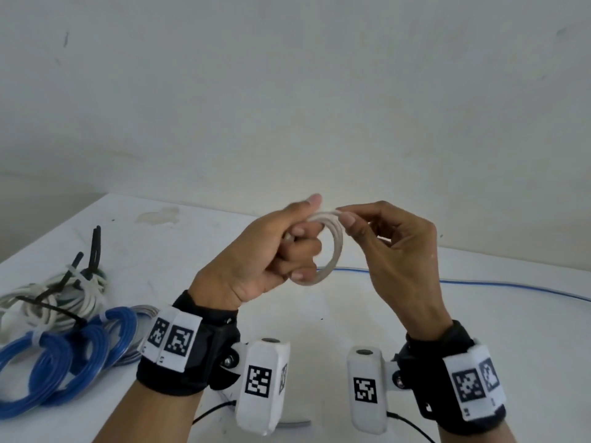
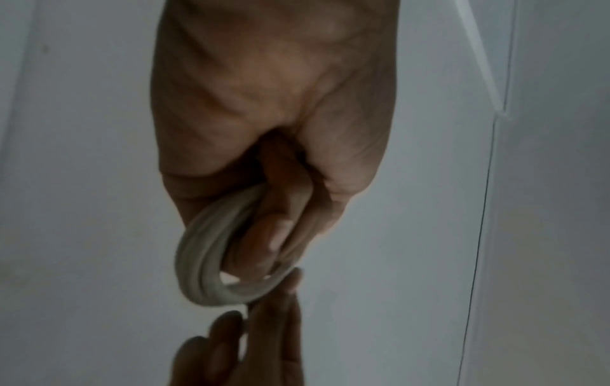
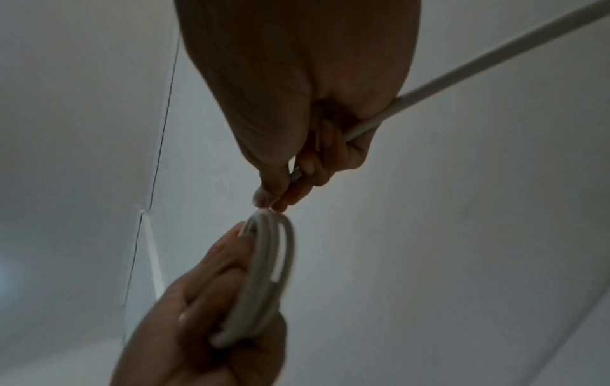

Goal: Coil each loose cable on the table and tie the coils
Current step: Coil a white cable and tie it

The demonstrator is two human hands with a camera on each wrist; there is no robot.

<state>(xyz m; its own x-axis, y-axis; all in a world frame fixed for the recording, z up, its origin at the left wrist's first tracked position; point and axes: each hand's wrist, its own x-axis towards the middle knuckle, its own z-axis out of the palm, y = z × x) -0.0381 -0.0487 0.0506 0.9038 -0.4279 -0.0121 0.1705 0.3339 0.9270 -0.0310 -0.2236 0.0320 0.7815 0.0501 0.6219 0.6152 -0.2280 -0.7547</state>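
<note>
Above a white tabletop [image 1: 415,330], a person winds a white cable into a small coil [image 1: 332,247], the coiling step of the job. The left hand [image 1: 265,251] grips the stacked loops, fingers curled through the ring, holding it upright in the air between the two hands. The right hand [image 1: 393,247] pinches the top of the coil between thumb and forefinger; the right wrist view shows the cable's free length [image 3: 495,54] running back through its curled fingers and away. How much cable remains unwound cannot be told. At the tabletop's left edge lie finished bundles: blue coils [image 1: 57,362] and white coils [image 1: 64,298], bound with ties. A loose blue cable [image 1: 511,287] stretches along the far right side. The next move likely calls for laying another loop onto the ring, keeping the left hand's grip firm so the turns do not spring apart, then tying it.
</note>
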